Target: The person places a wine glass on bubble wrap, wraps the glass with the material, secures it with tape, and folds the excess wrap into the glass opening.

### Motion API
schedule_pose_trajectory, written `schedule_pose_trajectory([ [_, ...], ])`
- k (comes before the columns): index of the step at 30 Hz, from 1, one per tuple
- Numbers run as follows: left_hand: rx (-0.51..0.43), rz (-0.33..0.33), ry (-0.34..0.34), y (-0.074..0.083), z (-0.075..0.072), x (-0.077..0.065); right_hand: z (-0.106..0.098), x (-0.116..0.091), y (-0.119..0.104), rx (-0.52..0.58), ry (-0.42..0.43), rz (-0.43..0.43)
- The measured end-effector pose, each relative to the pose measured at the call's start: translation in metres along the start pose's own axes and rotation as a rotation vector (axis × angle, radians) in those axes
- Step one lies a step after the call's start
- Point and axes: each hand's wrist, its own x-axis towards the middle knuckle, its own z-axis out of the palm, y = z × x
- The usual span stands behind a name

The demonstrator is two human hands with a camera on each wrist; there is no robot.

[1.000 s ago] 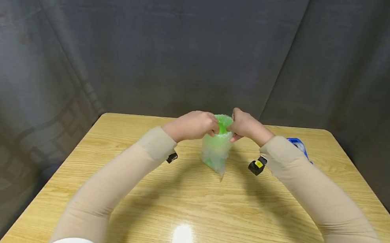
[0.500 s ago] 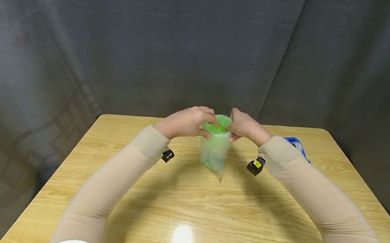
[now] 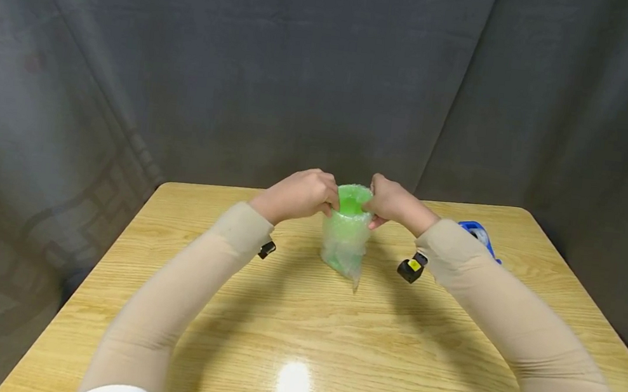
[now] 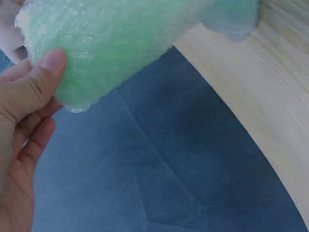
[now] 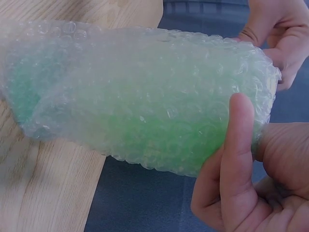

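Note:
A translucent green bubble wrap bag (image 3: 345, 241) stands upright on the table, its round mouth upward and bright green inside. A darker green patch shows through near the bottom, too blurred to name. At the left of the mouth my left hand (image 3: 304, 195) pinches the rim; in the left wrist view its thumb (image 4: 50, 63) lies against the bubble wrap (image 4: 120, 48). On the opposite side my right hand (image 3: 396, 203) grips the rim. The right wrist view shows a straight finger (image 5: 237, 140) along the outside of the bag (image 5: 149, 96), with the thumb's tip hidden at the mouth.
Behind my right sleeve lies a blue object (image 3: 478, 231) with a pale part, partly hidden. The wooden table (image 3: 301, 322) ends at a back edge just beyond my hands. A dark grey curtain (image 3: 280, 77) hangs behind it.
My left hand has drawn back left from the mouth's middle, loosened its fingers, then pinched the left rim. The mouth looks wider and rounder. My right hand has stayed at its side.

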Motion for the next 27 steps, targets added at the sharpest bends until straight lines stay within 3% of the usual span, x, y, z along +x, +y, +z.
schedule_pose_trajectory([
  [9, -0.068, 0.029, -0.051, -0.003, -0.006, 0.008, -0.001, -0.002, -0.001, -0.004, -0.002, 0.002],
  [13, -0.136, -0.078, -0.112, 0.003, -0.013, 0.009, -0.002, -0.002, 0.0, -0.011, -0.009, 0.005],
  [17, -0.173, -0.164, -0.089, 0.019, -0.018, 0.011, -0.003, -0.001, 0.001, -0.017, -0.017, 0.004],
  [22, -0.035, -0.179, -0.05, 0.04, -0.014, 0.016, -0.002, 0.0, 0.0, 0.0, -0.023, 0.004],
  [27, 0.091, -0.16, -0.012, 0.048, -0.006, 0.017, -0.001, 0.002, -0.001, 0.009, -0.012, 0.002],
])
